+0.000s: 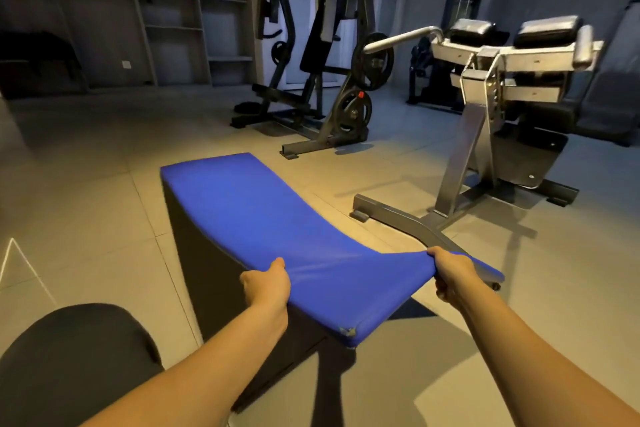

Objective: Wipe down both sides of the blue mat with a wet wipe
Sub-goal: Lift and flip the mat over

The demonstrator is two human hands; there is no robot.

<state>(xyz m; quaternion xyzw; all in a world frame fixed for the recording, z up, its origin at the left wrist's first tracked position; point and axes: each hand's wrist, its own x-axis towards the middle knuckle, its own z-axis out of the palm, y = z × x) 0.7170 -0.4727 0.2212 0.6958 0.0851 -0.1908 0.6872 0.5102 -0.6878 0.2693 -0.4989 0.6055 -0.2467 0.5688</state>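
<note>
A long blue padded mat (277,218) hangs in the air in front of me, sagging in the middle, its far end higher and its dark underside showing on the left. My left hand (266,282) grips the mat's near left edge, thumb on top. My right hand (448,274) grips the near right edge, bunching the cover there. A worn patch shows at the mat's nearest corner (348,331). No wet wipe is in view.
A grey gym machine (485,107) with a floor frame stands close on the right, its base bar (408,218) under the mat's right side. A weight-plate machine (329,80) stands behind. Tiled floor (86,201) spreads left. A dark rounded pad (69,357) sits at lower left.
</note>
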